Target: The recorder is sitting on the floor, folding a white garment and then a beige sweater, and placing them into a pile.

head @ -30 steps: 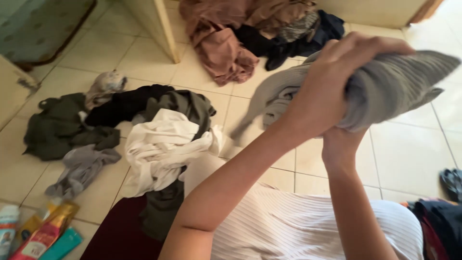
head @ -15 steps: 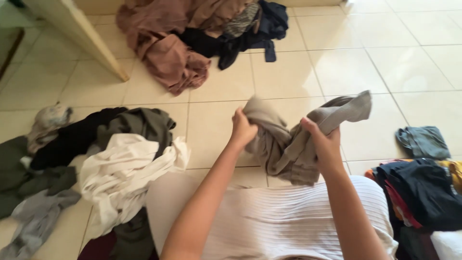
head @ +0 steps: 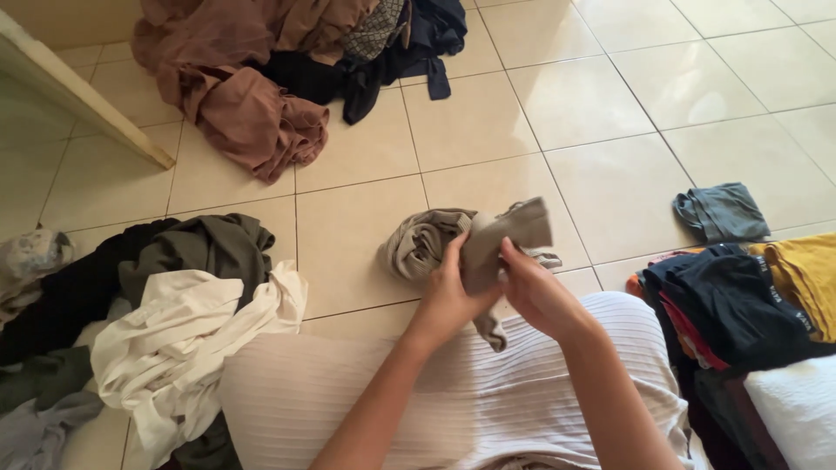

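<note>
A: How is the soft, crumpled grey-beige garment (head: 475, 248) held?

B: It is pinched over the ribbed cream lap (head: 453, 396), above the glossy tiled floor (head: 610, 96), by the curled fingers of the left hand (head: 448, 292) and the right hand (head: 535, 292).

A: What is obscured?

B: The fingertips are partly buried in folds; the dark folded stack (head: 740, 305) is cut off.

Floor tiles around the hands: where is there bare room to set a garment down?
Bare tiles stretch upper right, beyond the small grey folded piece, and between the brown heap and grey-beige garment. Crowded: left pile and right stack.
</note>
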